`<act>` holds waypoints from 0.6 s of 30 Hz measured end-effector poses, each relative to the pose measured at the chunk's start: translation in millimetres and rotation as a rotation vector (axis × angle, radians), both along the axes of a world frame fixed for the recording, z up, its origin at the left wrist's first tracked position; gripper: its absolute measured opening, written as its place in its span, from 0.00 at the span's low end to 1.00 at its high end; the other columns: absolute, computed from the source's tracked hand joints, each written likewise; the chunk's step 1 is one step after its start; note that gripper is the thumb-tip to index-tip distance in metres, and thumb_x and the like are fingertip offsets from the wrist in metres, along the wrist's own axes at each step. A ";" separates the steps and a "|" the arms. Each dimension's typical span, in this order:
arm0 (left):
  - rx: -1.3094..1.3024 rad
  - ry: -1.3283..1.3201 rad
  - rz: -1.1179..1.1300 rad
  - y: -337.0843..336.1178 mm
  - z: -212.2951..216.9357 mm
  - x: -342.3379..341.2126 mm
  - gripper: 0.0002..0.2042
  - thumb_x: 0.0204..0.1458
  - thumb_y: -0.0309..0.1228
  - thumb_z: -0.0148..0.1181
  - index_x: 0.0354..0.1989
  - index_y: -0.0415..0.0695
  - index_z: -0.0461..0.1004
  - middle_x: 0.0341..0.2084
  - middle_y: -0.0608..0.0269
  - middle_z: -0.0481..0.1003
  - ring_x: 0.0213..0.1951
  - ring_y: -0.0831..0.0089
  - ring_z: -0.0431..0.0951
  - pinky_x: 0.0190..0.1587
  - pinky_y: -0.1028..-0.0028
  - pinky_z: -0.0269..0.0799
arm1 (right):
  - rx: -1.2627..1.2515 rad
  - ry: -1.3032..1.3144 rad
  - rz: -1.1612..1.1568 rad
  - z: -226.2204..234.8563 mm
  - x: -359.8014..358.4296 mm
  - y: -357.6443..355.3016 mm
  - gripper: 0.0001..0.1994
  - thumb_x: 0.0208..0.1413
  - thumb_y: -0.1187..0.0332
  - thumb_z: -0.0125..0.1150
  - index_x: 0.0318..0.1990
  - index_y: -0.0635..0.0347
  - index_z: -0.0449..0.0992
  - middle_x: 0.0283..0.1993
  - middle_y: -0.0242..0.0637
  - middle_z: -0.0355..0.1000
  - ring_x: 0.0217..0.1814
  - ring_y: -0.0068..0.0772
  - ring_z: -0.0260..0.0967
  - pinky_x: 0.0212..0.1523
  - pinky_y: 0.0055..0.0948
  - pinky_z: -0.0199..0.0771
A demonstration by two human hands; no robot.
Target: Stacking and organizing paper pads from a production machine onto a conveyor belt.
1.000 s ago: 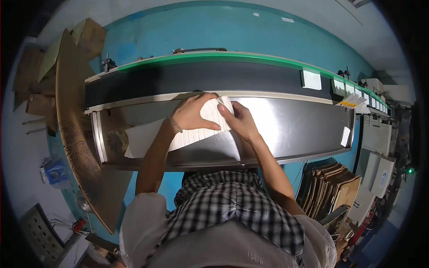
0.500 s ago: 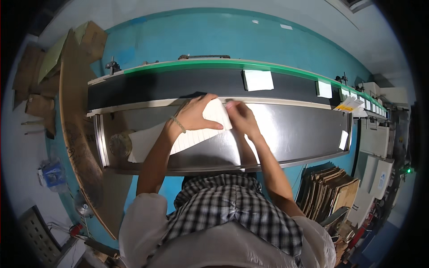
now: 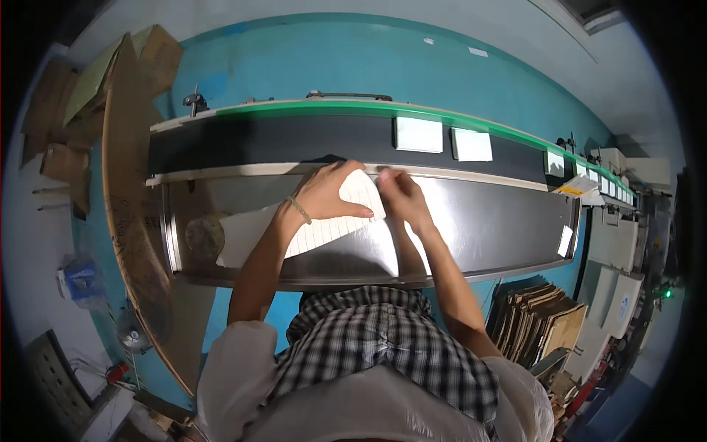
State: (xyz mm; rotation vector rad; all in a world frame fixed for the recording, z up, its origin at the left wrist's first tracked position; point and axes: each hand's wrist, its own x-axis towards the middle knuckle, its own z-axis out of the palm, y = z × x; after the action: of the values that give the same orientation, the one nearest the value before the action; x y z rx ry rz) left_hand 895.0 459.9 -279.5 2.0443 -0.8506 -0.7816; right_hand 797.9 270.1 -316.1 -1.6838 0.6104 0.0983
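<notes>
A long fanned row of white paper pieces (image 3: 324, 234) lies slanting across a steel tray (image 3: 486, 228). My left hand (image 3: 324, 193) is closed over the row's right end, with the thumb along its near side and the fingers over its far side. Just right of that end is my right hand (image 3: 406, 200), its fingers curled together and the tips slightly blurred. Whether a piece is between them cannot be seen. A round, brownish object (image 3: 204, 237) rests against the left end of the row.
Behind the tray runs a black conveyor belt (image 3: 324, 140) carrying several white papers (image 3: 418, 135), with a green strip (image 3: 294, 109) along its far edge. A brown board (image 3: 121, 184) stands at the left. Stacked flat cardboard (image 3: 534, 320) is below right. A yellow-and-white packet (image 3: 577, 187) sits near the tray's far right corner.
Papers on the belt have shifted right, and another white paper now lies behind my right hand. Both hands keep nearly the same places; the view has tilted slightly.
</notes>
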 end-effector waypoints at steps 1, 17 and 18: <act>-0.033 -0.010 -0.004 2.8 -1.2 -1.8 0.43 0.36 0.48 0.77 0.61 0.40 0.67 0.56 0.41 0.71 0.58 0.45 0.72 0.59 0.59 0.69 | -0.017 0.081 0.178 -0.9 -9.9 6.7 0.23 0.63 0.51 0.62 0.47 0.66 0.76 0.37 0.34 0.74 0.38 0.21 0.68 0.43 0.23 0.70; -0.030 -0.030 0.014 20.1 -5.1 -6.6 0.38 0.37 0.49 0.77 0.56 0.42 0.69 0.51 0.45 0.75 0.55 0.48 0.75 0.55 0.59 0.71 | 0.023 0.089 0.253 -2.4 -12.8 24.1 0.27 0.61 0.48 0.63 0.50 0.69 0.74 0.37 0.37 0.74 0.36 0.23 0.68 0.38 0.26 0.70; -0.035 -0.035 0.007 21.5 -4.9 -7.7 0.40 0.37 0.48 0.77 0.59 0.42 0.68 0.53 0.44 0.73 0.56 0.47 0.73 0.57 0.59 0.70 | 0.043 0.061 0.204 -5.3 -15.0 30.0 0.27 0.61 0.48 0.63 0.50 0.69 0.75 0.37 0.37 0.74 0.37 0.23 0.68 0.39 0.25 0.69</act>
State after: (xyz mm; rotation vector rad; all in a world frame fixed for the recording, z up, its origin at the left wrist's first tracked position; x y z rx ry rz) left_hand 887.3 481.4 -284.4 2.0344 -0.8699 -0.7239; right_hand 782.9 300.2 -321.4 -1.7024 0.4767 0.3075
